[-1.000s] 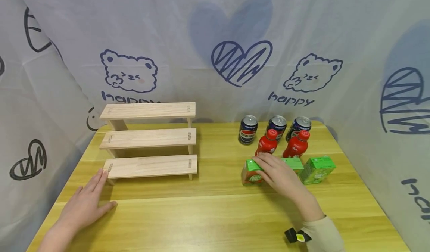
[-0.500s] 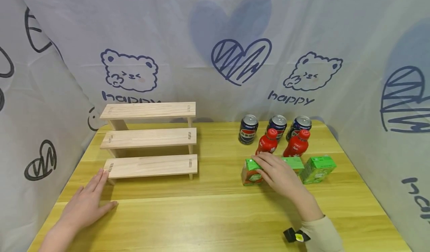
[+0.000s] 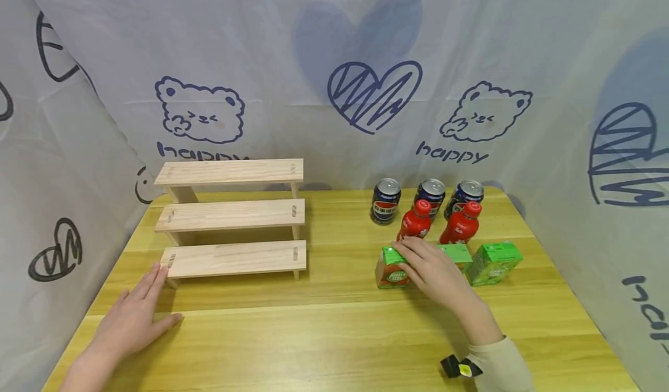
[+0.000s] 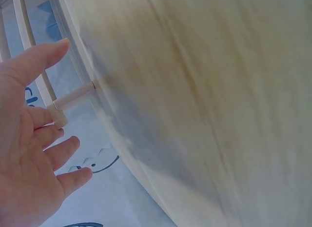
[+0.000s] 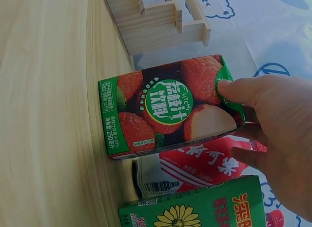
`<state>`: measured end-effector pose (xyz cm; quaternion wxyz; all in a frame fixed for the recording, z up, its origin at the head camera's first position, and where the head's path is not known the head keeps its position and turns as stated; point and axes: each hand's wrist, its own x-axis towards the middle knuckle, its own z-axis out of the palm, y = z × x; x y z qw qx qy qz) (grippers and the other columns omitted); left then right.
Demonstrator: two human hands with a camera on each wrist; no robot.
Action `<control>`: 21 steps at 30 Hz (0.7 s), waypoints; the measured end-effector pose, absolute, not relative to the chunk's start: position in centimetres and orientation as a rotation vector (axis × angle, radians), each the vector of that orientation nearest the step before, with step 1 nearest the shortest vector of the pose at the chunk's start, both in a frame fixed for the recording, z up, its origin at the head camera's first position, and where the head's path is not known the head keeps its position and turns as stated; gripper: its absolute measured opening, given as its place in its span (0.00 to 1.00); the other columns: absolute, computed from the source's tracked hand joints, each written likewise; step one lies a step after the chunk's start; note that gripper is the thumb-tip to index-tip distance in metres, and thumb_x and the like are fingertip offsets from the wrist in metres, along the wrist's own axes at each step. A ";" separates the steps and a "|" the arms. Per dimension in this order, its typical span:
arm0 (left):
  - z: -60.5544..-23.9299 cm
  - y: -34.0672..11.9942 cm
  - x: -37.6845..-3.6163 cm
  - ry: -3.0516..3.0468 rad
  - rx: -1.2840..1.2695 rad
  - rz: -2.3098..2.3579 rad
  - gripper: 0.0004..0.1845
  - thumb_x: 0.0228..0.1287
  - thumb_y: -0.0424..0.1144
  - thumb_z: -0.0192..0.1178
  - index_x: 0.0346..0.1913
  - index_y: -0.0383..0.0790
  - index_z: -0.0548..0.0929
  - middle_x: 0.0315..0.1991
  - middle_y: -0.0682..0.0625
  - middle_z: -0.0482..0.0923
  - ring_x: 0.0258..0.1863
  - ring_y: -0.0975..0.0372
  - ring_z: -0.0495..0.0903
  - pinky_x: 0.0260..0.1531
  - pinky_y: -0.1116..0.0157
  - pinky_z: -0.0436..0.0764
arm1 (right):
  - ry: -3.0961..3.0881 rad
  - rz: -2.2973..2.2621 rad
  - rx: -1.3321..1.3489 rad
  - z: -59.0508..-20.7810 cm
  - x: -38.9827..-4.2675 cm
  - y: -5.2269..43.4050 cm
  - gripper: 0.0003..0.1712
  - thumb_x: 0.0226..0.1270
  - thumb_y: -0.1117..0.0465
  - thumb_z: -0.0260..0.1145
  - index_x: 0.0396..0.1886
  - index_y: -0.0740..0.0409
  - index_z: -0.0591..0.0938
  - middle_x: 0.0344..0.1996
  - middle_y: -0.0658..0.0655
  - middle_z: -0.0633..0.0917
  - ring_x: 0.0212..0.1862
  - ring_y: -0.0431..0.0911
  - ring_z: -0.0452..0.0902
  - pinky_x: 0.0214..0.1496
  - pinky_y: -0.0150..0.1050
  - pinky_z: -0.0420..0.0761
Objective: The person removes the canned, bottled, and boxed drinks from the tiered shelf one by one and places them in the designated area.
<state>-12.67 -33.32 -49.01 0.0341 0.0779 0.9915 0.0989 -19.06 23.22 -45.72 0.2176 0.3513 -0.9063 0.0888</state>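
Nothing has shifted over the last second: both hands and every drink sit as before, so the grasp is settling, not moving yet.

The stepped wooden rack is the landmark. Bare table stretches right of it and in front, open room up to the near edge. Well right of the rack stand cans, red bottles and green cartons.

The right hand holds the lychee carton, nearest the rack, thumb pressed on its top edge, the other fingers hidden behind.

The left hand lies flat at the rack's front-left corner, fingers spread.

Green, strawberry-printed juice carton
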 end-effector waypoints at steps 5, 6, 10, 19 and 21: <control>-48.8 -33.4 -12.8 3.055 0.250 0.304 0.59 0.60 0.66 0.59 0.77 0.33 0.40 0.77 0.32 0.40 0.71 0.33 0.54 0.63 0.28 0.54 | -2.508 0.248 0.957 -45.7 -18.9 23.3 0.30 0.60 0.59 0.71 0.63 0.59 0.77 0.57 0.60 0.82 0.61 0.57 0.76 0.63 0.54 0.77; -48.8 -33.4 -12.8 3.059 0.250 0.297 0.59 0.60 0.66 0.59 0.77 0.33 0.41 0.77 0.31 0.42 0.71 0.34 0.55 0.63 0.28 0.54 | -2.508 0.252 0.955 -45.8 -18.8 23.2 0.30 0.60 0.58 0.71 0.63 0.59 0.77 0.57 0.60 0.81 0.61 0.57 0.76 0.63 0.54 0.77; -48.6 -33.4 -12.9 3.066 0.254 0.250 0.57 0.60 0.66 0.59 0.77 0.31 0.45 0.76 0.30 0.47 0.70 0.34 0.55 0.62 0.27 0.54 | -2.499 0.269 0.955 -45.8 -18.7 23.2 0.32 0.59 0.56 0.72 0.63 0.59 0.77 0.57 0.60 0.82 0.61 0.57 0.76 0.63 0.55 0.78; -47.7 -33.3 -13.4 3.034 0.248 0.168 0.56 0.59 0.68 0.58 0.77 0.32 0.49 0.73 0.28 0.54 0.69 0.32 0.57 0.61 0.25 0.53 | -2.485 0.275 0.952 -45.2 -18.6 23.5 0.35 0.57 0.53 0.73 0.64 0.58 0.77 0.57 0.60 0.82 0.61 0.57 0.76 0.62 0.55 0.78; -47.5 -33.3 -13.7 3.032 0.248 0.150 0.55 0.59 0.68 0.58 0.75 0.31 0.53 0.72 0.28 0.56 0.69 0.32 0.57 0.60 0.24 0.52 | -2.490 0.278 0.947 -44.9 -18.5 23.6 0.35 0.57 0.52 0.73 0.64 0.57 0.76 0.57 0.60 0.81 0.62 0.57 0.75 0.63 0.55 0.78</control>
